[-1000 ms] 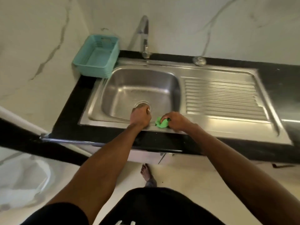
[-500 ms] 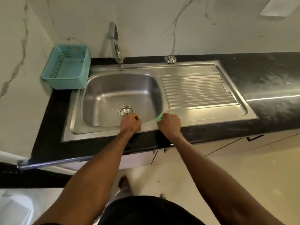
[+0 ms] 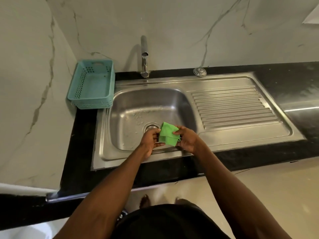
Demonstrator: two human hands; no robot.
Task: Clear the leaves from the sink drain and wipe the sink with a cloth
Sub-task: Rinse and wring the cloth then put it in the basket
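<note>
Both hands up over sink [image 3: 103, 135]: left hand [image 3: 149, 141] and right hand [image 3: 187, 140] each pinch green cloth [image 3: 168, 136], spreading it (likely for wiping), drain [image 3: 151, 127] just beyond.

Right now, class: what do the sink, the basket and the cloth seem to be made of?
Sink: likely stainless steel, brushed, with soft grey reflections. Basket: probably moulded plastic, matt teal, with perforated walls. Cloth: soft green fabric that folds limply, pinched between left hand and right hand.

The black bench [image 3: 284, 87] carries a steel sink [image 3: 241, 137] (set into it), a teal basket [image 3: 91, 99] beside the basin, and a tap [image 3: 144, 56] at the wall.
</note>
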